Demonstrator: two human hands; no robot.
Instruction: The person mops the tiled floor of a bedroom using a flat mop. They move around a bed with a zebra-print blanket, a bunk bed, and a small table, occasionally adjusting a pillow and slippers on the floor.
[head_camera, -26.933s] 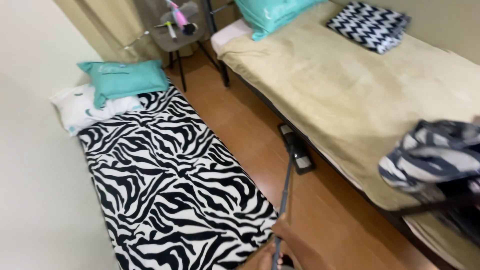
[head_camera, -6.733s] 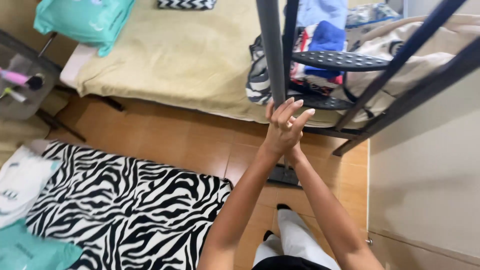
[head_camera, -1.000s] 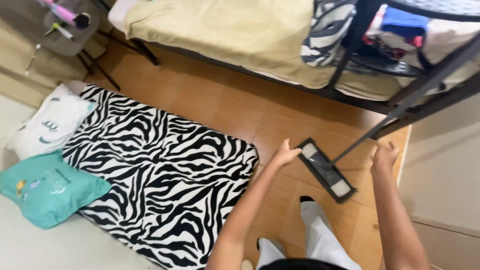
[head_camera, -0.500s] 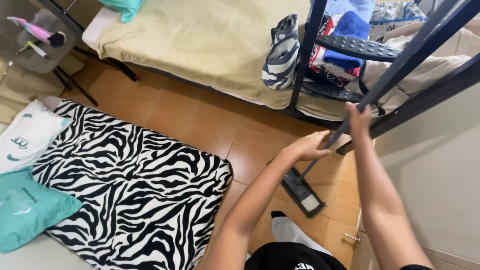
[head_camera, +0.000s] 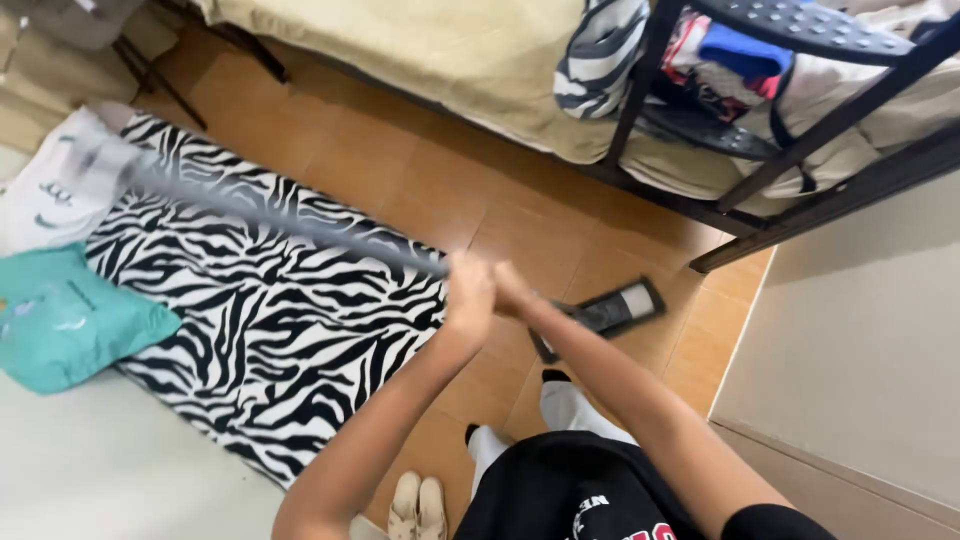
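Between both hands, left hand (head_camera: 470, 295) and right hand (head_camera: 512, 288) clench the mop handle (head_camera: 290, 225). Mop head (head_camera: 605, 312) sits just right of the fingers on the floor (head_camera: 400, 170); mid-sweep, needs a steady push.

Zebra-striped black-and-white mattress (head_camera: 270, 300), teal pillow (head_camera: 70, 330)

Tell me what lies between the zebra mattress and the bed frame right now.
In the head view, only bare orange floor tiles separate the zebra mattress from the bed frame; the flat mop head sits off toward the wall.
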